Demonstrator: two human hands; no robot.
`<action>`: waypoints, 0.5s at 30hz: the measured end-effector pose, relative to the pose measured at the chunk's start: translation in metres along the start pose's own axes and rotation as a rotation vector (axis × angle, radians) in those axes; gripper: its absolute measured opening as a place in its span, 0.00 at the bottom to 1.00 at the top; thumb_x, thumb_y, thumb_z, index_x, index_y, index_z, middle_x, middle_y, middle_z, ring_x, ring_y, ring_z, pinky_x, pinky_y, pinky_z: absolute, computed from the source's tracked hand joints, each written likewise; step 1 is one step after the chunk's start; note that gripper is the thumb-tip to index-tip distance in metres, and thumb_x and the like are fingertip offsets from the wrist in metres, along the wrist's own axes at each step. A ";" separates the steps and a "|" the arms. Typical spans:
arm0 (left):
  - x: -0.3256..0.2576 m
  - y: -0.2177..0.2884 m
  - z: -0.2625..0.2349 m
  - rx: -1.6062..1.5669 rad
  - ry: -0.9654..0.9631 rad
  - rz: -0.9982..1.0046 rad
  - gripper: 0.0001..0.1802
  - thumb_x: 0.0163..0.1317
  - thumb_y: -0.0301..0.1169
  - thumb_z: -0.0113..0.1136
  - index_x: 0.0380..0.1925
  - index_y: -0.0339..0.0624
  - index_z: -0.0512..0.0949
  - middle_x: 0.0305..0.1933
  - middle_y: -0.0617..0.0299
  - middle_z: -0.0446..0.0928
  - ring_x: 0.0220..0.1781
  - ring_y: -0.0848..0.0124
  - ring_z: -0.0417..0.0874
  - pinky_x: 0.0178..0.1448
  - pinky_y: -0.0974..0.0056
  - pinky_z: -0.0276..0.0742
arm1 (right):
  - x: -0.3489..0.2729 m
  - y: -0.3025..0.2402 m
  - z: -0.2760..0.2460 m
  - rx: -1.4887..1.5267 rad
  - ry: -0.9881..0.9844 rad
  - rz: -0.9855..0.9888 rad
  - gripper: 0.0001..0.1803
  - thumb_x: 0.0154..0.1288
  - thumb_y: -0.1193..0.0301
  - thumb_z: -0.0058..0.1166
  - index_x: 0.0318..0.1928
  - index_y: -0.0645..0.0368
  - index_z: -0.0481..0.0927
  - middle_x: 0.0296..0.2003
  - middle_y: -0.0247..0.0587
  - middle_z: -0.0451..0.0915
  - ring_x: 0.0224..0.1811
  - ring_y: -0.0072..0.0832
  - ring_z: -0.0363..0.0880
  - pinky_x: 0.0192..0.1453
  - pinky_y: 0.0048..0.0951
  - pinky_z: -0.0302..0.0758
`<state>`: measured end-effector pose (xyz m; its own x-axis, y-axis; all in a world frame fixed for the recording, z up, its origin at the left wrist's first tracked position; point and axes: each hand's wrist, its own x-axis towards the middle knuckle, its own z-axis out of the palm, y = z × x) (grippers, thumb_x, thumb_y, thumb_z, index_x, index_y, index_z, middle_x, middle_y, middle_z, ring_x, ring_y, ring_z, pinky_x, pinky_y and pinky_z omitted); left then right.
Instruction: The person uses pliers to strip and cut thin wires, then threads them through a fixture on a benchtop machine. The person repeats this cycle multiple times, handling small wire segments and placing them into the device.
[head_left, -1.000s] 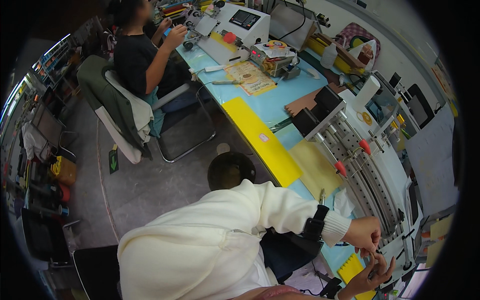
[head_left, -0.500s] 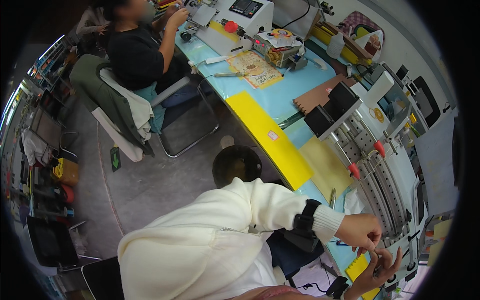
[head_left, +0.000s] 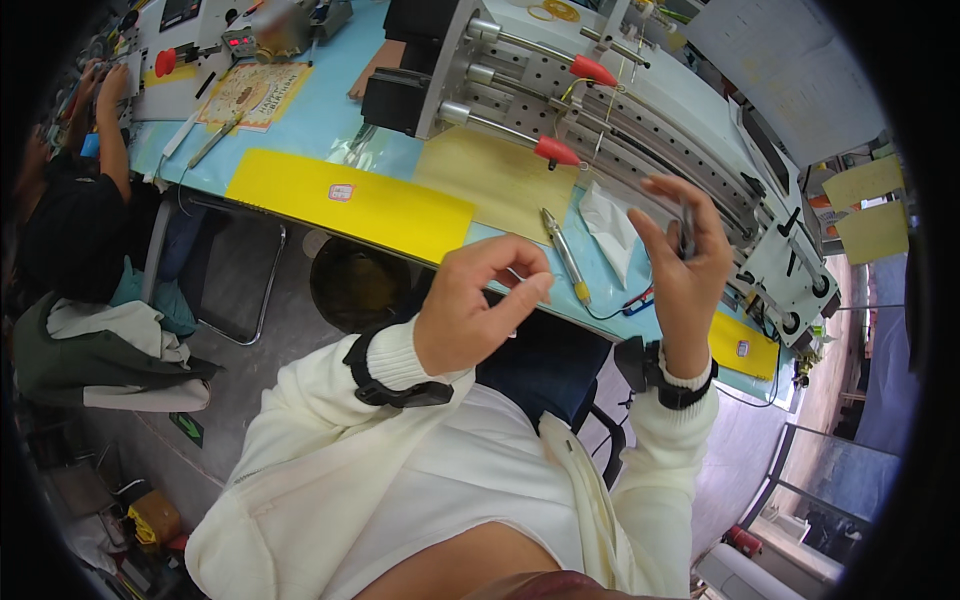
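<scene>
My left hand hovers just off the table's front edge, thumb and forefinger curled into a pinch; whatever sits between their tips is too small to make out. To its right, my right hand is raised beside the machine, holding a small dark metal tool among its fingers; its exact kind is hidden by them. Between the hands lie a metal pen-shaped tool with a yellow collar and cable, and a crumpled white tissue. Behind them stands a machine with steel rods and red-sleeved clips holding thin wires.
A yellow strip runs along the table's front edge, with a tan sheet behind it. Another yellow piece lies right. A soldering iron and printed card are far left, near a co-worker's arms. Below is a round dark bin.
The view has swung toward the machine. My hands, earlier close together at the machine's near end, are now apart, the left one drawn back leftward and the right one raised.
</scene>
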<state>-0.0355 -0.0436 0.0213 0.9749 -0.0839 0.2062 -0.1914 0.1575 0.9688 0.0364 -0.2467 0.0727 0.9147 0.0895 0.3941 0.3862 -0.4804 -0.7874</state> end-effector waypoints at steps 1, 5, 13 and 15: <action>-0.001 -0.001 -0.005 -0.021 0.027 -0.034 0.04 0.66 0.25 0.61 0.36 0.34 0.78 0.34 0.62 0.80 0.36 0.75 0.83 0.43 0.69 0.78 | 0.007 0.003 0.007 -0.102 0.007 -0.042 0.18 0.58 0.79 0.67 0.49 0.61 0.81 0.46 0.40 0.86 0.33 0.20 0.78 0.35 0.19 0.68; -0.007 -0.011 -0.018 -0.078 0.115 -0.087 0.06 0.69 0.28 0.60 0.39 0.35 0.78 0.35 0.64 0.80 0.37 0.76 0.83 0.43 0.71 0.77 | 0.023 0.015 0.030 -0.259 -0.069 -0.041 0.18 0.59 0.70 0.68 0.49 0.63 0.83 0.45 0.50 0.86 0.42 0.43 0.86 0.45 0.34 0.78; -0.007 -0.025 -0.036 -0.040 0.246 -0.079 0.07 0.70 0.28 0.60 0.39 0.35 0.79 0.33 0.63 0.82 0.36 0.76 0.83 0.43 0.72 0.77 | 0.021 0.028 0.040 -0.302 -0.107 0.007 0.12 0.60 0.69 0.66 0.42 0.62 0.87 0.29 0.53 0.85 0.31 0.49 0.84 0.36 0.39 0.77; -0.008 -0.031 -0.040 -0.025 0.267 -0.050 0.06 0.70 0.27 0.60 0.39 0.34 0.79 0.32 0.63 0.82 0.36 0.76 0.83 0.44 0.71 0.78 | 0.022 0.029 0.041 -0.395 -0.137 0.008 0.11 0.59 0.69 0.66 0.40 0.61 0.87 0.28 0.54 0.84 0.30 0.49 0.84 0.34 0.39 0.76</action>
<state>-0.0326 -0.0087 -0.0158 0.9791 0.1702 0.1117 -0.1429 0.1840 0.9725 0.0728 -0.2226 0.0394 0.9352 0.1864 0.3010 0.3278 -0.7770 -0.5374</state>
